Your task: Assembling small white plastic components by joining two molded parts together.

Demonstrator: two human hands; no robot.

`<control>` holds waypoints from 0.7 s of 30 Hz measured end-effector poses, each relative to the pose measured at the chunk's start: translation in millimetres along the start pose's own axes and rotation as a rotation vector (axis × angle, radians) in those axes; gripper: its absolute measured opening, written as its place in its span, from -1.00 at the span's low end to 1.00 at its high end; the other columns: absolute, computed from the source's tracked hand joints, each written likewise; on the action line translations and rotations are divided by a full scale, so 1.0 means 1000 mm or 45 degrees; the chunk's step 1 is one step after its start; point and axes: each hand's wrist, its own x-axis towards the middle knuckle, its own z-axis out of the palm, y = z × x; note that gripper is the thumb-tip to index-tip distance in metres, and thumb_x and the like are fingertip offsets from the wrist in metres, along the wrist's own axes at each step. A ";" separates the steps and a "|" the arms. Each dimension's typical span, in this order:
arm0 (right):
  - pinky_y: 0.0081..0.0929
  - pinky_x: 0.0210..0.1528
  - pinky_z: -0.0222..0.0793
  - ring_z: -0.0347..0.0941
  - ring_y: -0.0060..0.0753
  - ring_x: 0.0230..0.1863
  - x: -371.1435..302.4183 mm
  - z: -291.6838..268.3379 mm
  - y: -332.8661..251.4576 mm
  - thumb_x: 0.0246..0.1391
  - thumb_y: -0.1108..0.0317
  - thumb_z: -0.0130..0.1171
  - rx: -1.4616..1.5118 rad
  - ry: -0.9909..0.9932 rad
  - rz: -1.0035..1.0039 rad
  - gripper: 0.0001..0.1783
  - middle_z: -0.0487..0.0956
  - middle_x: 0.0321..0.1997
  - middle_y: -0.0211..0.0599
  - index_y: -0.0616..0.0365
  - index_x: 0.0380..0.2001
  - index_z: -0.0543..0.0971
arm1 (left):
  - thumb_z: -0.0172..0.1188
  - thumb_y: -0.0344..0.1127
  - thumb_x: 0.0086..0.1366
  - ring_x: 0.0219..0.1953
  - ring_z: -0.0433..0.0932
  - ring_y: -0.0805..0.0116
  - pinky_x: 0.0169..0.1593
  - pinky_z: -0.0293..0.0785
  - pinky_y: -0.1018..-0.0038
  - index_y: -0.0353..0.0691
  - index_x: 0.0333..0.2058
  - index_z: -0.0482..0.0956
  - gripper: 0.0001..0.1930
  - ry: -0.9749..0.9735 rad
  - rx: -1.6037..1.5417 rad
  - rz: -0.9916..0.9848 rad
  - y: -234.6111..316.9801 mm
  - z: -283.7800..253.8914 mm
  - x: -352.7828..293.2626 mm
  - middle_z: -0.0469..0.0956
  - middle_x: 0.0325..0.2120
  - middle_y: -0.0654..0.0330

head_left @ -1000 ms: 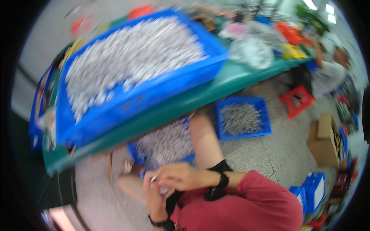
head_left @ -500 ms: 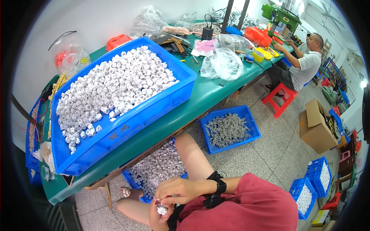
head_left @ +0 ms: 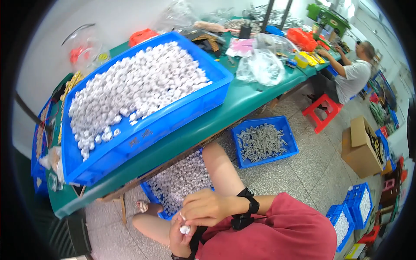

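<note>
White pc (head_left: 185,229) stays clamped in our L hand (head_left: 180,242), near centre, as a sec ago, while our R hand (head_left: 206,209) curls just to its far right, grip hard to tell, so prob. we're still on the same pc.

You are getting bright light; the table (head_left: 243,96) beyond your right hand (head_left: 208,209) is shining softly, slight blur is softening details, and outer edges are curving.
</note>
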 end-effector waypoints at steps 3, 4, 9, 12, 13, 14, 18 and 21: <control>-0.46 -0.49 0.33 0.42 -0.24 -0.46 -0.001 -0.010 0.003 -0.09 0.47 0.12 0.034 0.160 0.161 -0.97 0.48 -0.51 -0.28 0.19 -0.53 0.49 | 0.07 -0.28 0.19 -0.65 0.38 0.50 -0.65 0.30 0.64 -0.40 -0.06 0.29 -0.59 0.089 0.680 0.348 0.005 0.027 0.002 0.47 -0.46 0.10; -0.47 -0.48 0.33 0.42 -0.25 -0.46 -0.006 -0.010 0.006 -0.09 0.49 0.11 0.053 0.175 0.286 -0.98 0.48 -0.51 -0.27 0.20 -0.51 0.50 | 0.08 -0.28 0.19 -0.66 0.37 0.52 -0.64 0.28 0.64 -0.40 -0.04 0.29 -0.58 0.102 0.633 0.422 0.004 0.041 0.006 0.49 -0.46 0.10; -0.68 -0.54 0.19 0.29 -0.69 -0.57 -0.019 -0.006 0.004 0.08 0.43 0.01 0.479 0.293 0.970 -0.87 0.41 -0.60 -0.40 0.26 -0.48 0.46 | 0.13 -0.43 0.14 -0.58 0.34 0.61 -0.52 0.27 0.70 -0.34 -0.11 0.40 -0.68 0.090 0.899 0.596 0.009 0.062 0.015 0.47 -0.41 0.25; -0.67 -0.53 0.19 0.29 -0.66 -0.57 -0.015 0.002 0.010 0.09 0.43 -0.01 0.546 0.171 0.956 -0.87 0.40 -0.58 -0.39 0.27 -0.47 0.45 | 0.15 -0.43 0.13 -0.57 0.33 0.64 -0.52 0.26 0.71 -0.32 -0.11 0.41 -0.68 0.155 1.040 0.684 0.010 0.055 0.009 0.45 -0.41 0.28; -0.66 -0.53 0.19 0.29 -0.64 -0.57 -0.014 0.005 0.011 0.09 0.44 -0.02 0.534 0.146 0.939 -0.87 0.40 -0.57 -0.38 0.27 -0.47 0.45 | 0.16 -0.42 0.12 -0.56 0.33 0.65 -0.52 0.25 0.71 -0.31 -0.12 0.42 -0.68 0.150 1.094 0.713 0.011 0.056 0.007 0.45 -0.41 0.29; -0.66 -0.52 0.19 0.29 -0.62 -0.56 -0.013 0.006 0.012 0.10 0.44 -0.02 0.517 0.124 0.919 -0.87 0.40 -0.56 -0.37 0.27 -0.46 0.44 | 0.17 -0.41 0.12 -0.55 0.33 0.66 -0.51 0.24 0.72 -0.30 -0.12 0.43 -0.68 0.138 1.147 0.740 0.011 0.057 0.006 0.44 -0.40 0.30; -0.62 -0.50 0.21 0.30 -0.58 -0.54 -0.010 0.009 0.010 0.09 0.47 -0.03 0.582 0.132 0.921 -0.89 0.41 -0.52 -0.34 0.29 -0.45 0.44 | 0.19 -0.39 0.11 -0.46 0.36 0.65 -0.44 0.30 0.72 -0.30 -0.13 0.43 -0.68 0.209 1.176 0.697 0.014 0.063 -0.001 0.44 -0.38 0.30; -0.61 -0.49 0.21 0.30 -0.58 -0.53 -0.011 0.009 0.009 0.09 0.49 -0.04 0.559 0.135 0.891 -0.90 0.41 -0.50 -0.32 0.29 -0.45 0.44 | 0.19 -0.39 0.11 -0.35 0.38 0.62 -0.33 0.34 0.69 -0.30 -0.13 0.43 -0.68 0.194 1.184 0.740 0.013 0.065 0.001 0.45 -0.36 0.30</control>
